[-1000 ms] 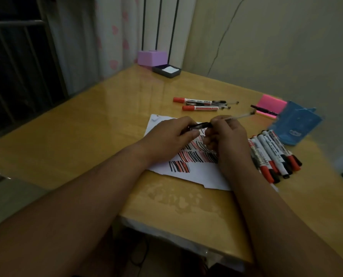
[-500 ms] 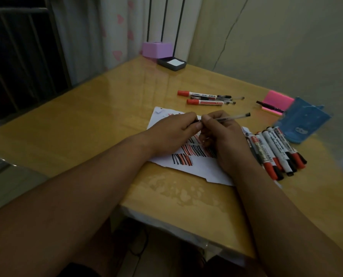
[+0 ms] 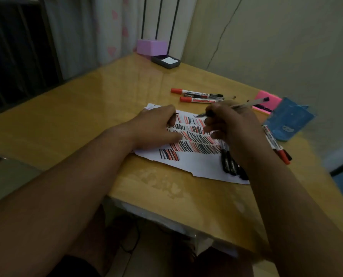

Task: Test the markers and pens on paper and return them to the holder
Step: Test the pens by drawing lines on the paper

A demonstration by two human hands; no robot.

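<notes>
Head camera looks down over both bare forearms, which reach from the near edge across a yellow wooden table [image 3: 82, 120] toward a white paper [image 3: 198, 166] covered in rows of short red and black strokes. On the left, the left hand [image 3: 156, 130] lies knuckles-up on the left part of the paper with its fingers curled under. A small dark piece pokes out at the fingertips, probably the cap [image 3: 176, 113], though the dim light leaves this unsure. To the right, the right hand [image 3: 232, 124] is raised just above the sheet with its wrist bent. Its thumb and fingers pinch a clear-barrelled pen [image 3: 250, 102] low on the shaft. The pen slants with its tip down and left, close over the top row of strokes, and its dark end up toward the far right. Beneath the right wrist, some black markers [image 3: 229, 162] lie on the paper's right edge, and red-capped markers [image 3: 276, 145] lie just right of that forearm. Two more red-capped markers [image 3: 194, 96] lie side by side on the far side of the paper, with thinner pens beside them. A blue holder [image 3: 288, 120] stands at the far right, next to a pink notepad [image 3: 270, 99]. At the far corner sit a purple box [image 3: 151, 47] and a dark tray [image 3: 166, 62].
</notes>
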